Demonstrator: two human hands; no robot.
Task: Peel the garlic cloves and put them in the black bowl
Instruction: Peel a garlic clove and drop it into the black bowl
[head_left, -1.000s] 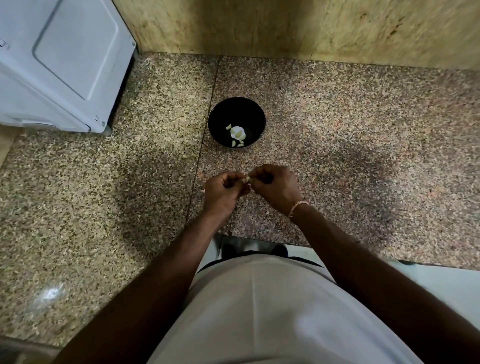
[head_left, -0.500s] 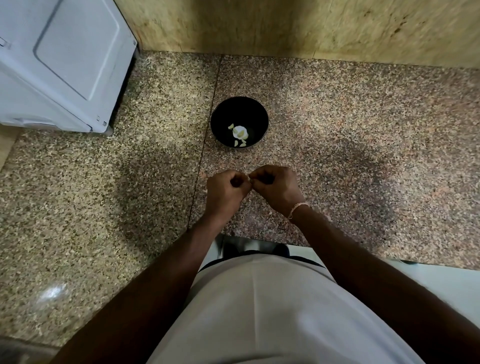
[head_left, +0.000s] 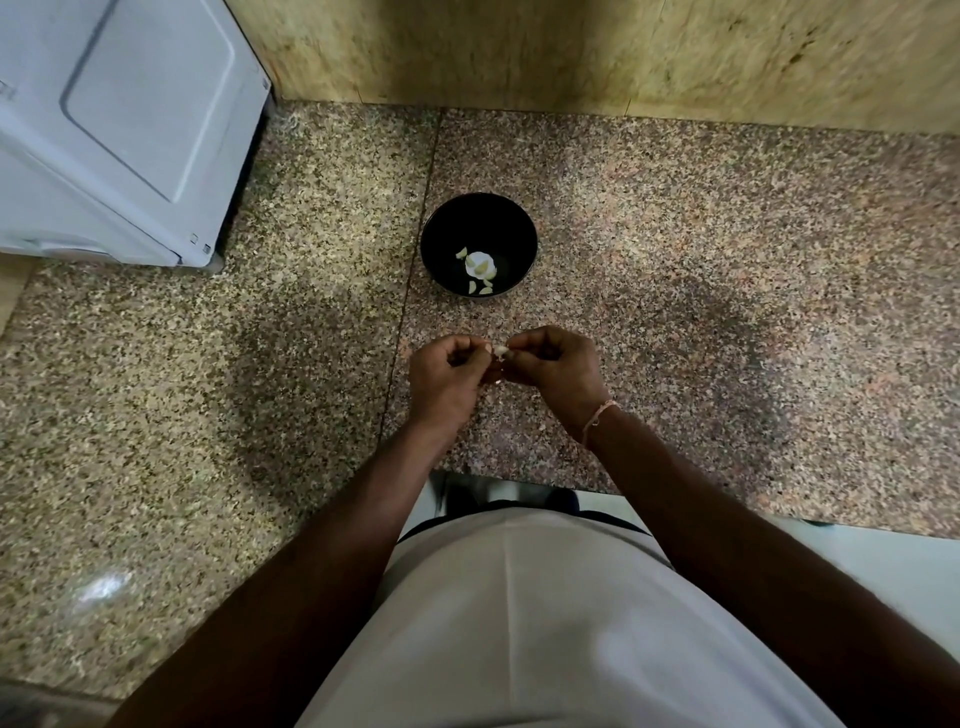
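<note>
Garlic clove (head_left: 500, 352): pale, small, pinched between both hands above the tabletop (head_left: 727, 312), just toward 6 o'clock of the bowl.
Left hand (head_left: 447, 374): fingers curled in, thumb and fingertips clamped on the clove's left end.
Right hand (head_left: 553, 366): fingers curled, tips pinching the clove's right end; thin bracelet (head_left: 597, 418) at the wrist.
Black bowl (head_left: 478, 244): resting on the speckled stone at 12 o'clock of the hands, near but apart from them.
Peeled cloves (head_left: 480, 266): a few pale pieces lying in the bowl's bottom, around a white patch; exact count hard to tell.
Step in hand: probably stripping skin off the held clove; how much skin is left too small to see.
Done: several cloves apparently peeled and in the bowl.
Left: finishing this clove and dropping it in; no other unpeeled garlic in sight, so possibly close to the end.
Elsewhere: white appliance (head_left: 119, 130) at 10 o'clock, tan wall (head_left: 623, 52) at 12 o'clock.
</note>
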